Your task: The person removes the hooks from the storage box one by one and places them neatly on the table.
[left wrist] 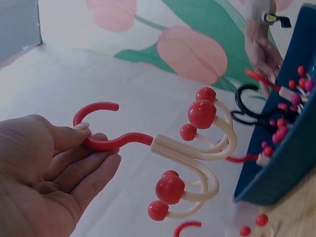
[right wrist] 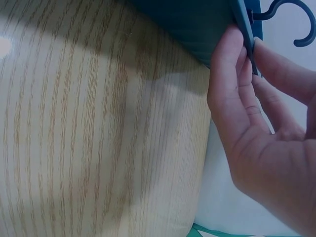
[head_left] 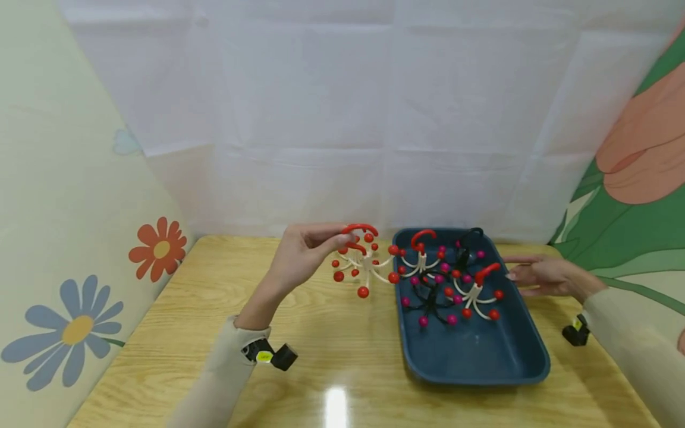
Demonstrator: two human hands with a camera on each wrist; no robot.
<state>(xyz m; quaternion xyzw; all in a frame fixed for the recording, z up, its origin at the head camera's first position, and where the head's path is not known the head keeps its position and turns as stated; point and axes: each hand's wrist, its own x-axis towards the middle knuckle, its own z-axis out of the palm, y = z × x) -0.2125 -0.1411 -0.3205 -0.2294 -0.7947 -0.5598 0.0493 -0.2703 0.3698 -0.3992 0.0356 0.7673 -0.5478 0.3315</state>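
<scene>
My left hand [head_left: 305, 255] pinches the red hook of a multi-prong hanger [left wrist: 182, 148] between thumb and fingers. The hanger has cream curved prongs tipped with red balls. It is held up left of a dark blue tray [head_left: 476, 362]. My right hand [head_left: 546, 275] grips the tray's right rim [right wrist: 242, 24], thumb on one side and fingers on the other. Inside the tray lie red-and-cream hangers [head_left: 473, 294] and black hangers [head_left: 431, 303] with magenta balls. Another red hook [left wrist: 187, 226] shows low in the left wrist view, its hanger partly cut off.
The tray stands on a light wood-grain table [head_left: 342, 333]. A white sheet [head_left: 299, 119] hangs at the back. Walls painted with flowers [head_left: 77, 330] stand to the left and right.
</scene>
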